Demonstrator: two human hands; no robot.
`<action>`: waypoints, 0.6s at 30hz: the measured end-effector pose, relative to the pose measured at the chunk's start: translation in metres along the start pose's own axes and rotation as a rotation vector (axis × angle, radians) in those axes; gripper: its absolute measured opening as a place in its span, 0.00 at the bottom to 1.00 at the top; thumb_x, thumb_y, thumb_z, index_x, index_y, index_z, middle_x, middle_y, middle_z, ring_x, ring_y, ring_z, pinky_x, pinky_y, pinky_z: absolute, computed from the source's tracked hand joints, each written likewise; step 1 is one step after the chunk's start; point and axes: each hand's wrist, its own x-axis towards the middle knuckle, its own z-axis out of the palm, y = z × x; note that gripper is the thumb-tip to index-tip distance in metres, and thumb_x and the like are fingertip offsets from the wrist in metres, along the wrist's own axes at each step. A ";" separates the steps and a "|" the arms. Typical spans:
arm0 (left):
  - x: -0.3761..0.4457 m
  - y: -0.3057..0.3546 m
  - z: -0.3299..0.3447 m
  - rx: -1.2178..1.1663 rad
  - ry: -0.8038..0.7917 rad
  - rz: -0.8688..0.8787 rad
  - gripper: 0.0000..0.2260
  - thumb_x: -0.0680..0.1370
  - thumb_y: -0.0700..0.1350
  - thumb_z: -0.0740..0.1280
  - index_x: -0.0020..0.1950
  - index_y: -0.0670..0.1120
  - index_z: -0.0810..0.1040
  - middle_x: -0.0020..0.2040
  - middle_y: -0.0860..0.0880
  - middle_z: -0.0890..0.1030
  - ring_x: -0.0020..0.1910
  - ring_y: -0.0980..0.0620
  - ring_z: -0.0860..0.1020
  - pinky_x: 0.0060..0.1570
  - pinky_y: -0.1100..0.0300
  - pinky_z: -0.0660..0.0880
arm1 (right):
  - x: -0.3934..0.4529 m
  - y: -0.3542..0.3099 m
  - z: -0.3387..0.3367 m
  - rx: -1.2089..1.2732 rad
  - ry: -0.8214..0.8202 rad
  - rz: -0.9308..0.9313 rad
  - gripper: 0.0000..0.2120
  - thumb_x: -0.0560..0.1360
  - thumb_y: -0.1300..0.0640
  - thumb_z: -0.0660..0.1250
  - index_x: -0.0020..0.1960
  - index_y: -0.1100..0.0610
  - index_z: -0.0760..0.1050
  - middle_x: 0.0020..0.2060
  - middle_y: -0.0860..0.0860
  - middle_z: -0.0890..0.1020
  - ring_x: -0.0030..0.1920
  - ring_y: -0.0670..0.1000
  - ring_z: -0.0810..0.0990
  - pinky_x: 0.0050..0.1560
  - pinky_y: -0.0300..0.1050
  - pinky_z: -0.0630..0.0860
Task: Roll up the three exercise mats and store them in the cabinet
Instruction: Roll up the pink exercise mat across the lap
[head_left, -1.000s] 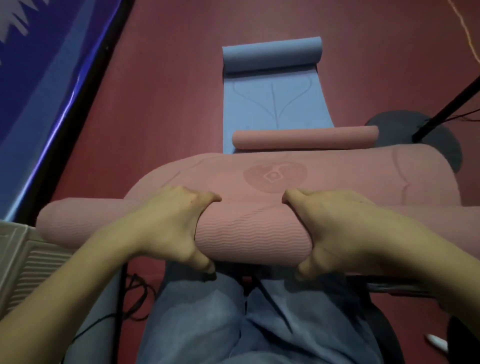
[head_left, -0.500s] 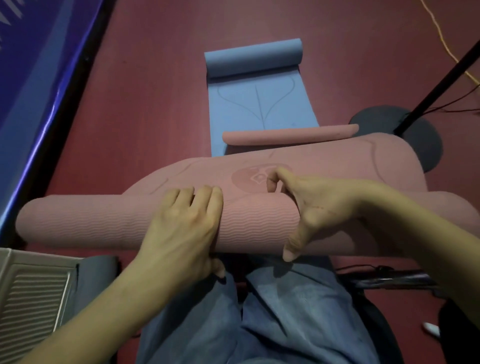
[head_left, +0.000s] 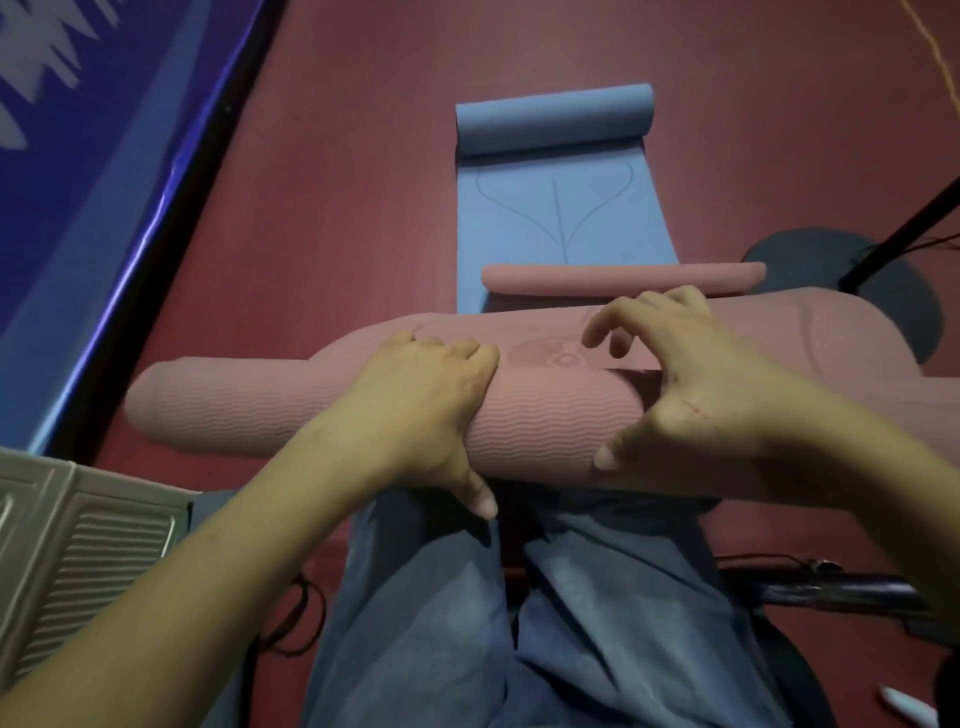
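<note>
Across the middle of the frame lay the pink mat, its near part wound into a thick roll over the person's lap, its unrolled part running toward the top of the frame and ending in a small curl.

The left hand was clamped over the roll, fingers curled across the top and thumb underneath. The right hand was not gripping: its thumb rested on the roll's near face and its fingers were spread loose above the flat part.

Judgement: the roll was part done. To do the step well, the right hand should close on the roll as the left has, both hands then turning together so the layers stay tight. The roll's left end stuck out past the flat part's edge, so the edges need squaring before more is wound on.

Beyond it, at top centre, the blue mat lay on the red floor, rolled only at its far end. No cabinet could be identified with certainty.
</note>
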 end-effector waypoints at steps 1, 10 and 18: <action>0.004 -0.004 -0.002 -0.035 -0.028 0.003 0.42 0.52 0.77 0.74 0.50 0.51 0.64 0.53 0.54 0.77 0.48 0.50 0.75 0.48 0.54 0.66 | -0.003 -0.003 0.001 0.028 0.061 0.011 0.35 0.49 0.38 0.75 0.54 0.43 0.71 0.50 0.40 0.72 0.58 0.49 0.65 0.54 0.46 0.70; 0.045 -0.032 -0.025 -0.410 -0.342 -0.019 0.43 0.48 0.69 0.83 0.58 0.61 0.71 0.50 0.62 0.77 0.50 0.57 0.77 0.57 0.51 0.78 | -0.027 -0.019 0.023 -0.328 0.268 -0.003 0.20 0.73 0.45 0.55 0.55 0.55 0.75 0.52 0.53 0.76 0.48 0.59 0.76 0.51 0.55 0.75; 0.047 -0.039 -0.013 -0.495 -0.240 -0.003 0.54 0.47 0.72 0.79 0.70 0.61 0.65 0.59 0.60 0.69 0.60 0.55 0.69 0.64 0.51 0.69 | -0.020 -0.032 0.049 -0.650 0.102 0.142 0.53 0.68 0.40 0.72 0.79 0.68 0.53 0.76 0.66 0.62 0.76 0.70 0.59 0.78 0.66 0.56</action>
